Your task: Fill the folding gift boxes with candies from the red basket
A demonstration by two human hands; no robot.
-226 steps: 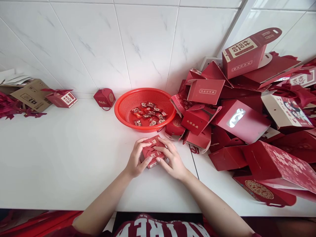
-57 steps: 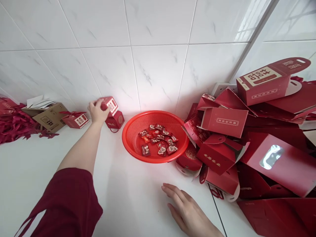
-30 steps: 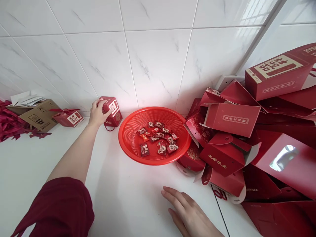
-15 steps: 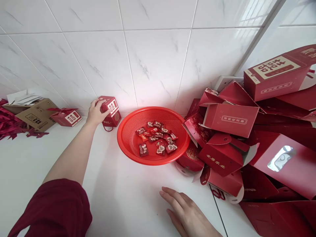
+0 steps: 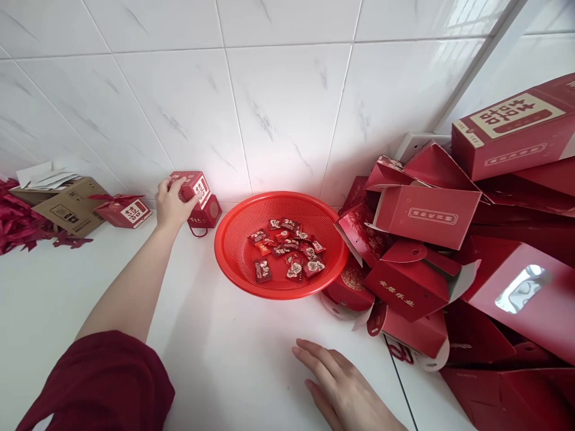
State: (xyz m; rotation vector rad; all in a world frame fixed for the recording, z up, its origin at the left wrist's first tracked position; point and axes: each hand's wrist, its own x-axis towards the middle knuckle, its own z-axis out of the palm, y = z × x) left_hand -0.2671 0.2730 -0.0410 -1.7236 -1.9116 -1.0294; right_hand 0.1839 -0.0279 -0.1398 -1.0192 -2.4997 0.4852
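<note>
My left hand (image 5: 173, 203) grips a small red box (image 5: 200, 187) with a pale character panel, near the wall. Just below and behind it, a second red box (image 5: 209, 214) with a dark cord loop stands on the white surface. Fingers apart and holding nothing, my right hand (image 5: 335, 380) hovers low over the surface, below a red plastic basket (image 5: 233, 272). Inside the basket lie several wrapped candies (image 5: 294, 268).
At the right is a big heap of red cardboard boxes (image 5: 426, 215). A small ribboned red box (image 5: 123, 211), a brown carton (image 5: 72, 206) with papers, and dark red ribbons (image 5: 22, 218) sit at the left. The tiled wall (image 5: 287, 108) rises behind.
The small red box in my left hand has shifted slightly left, showing more of the box beneath. My right hand has barely moved. The view has shifted a little.
</note>
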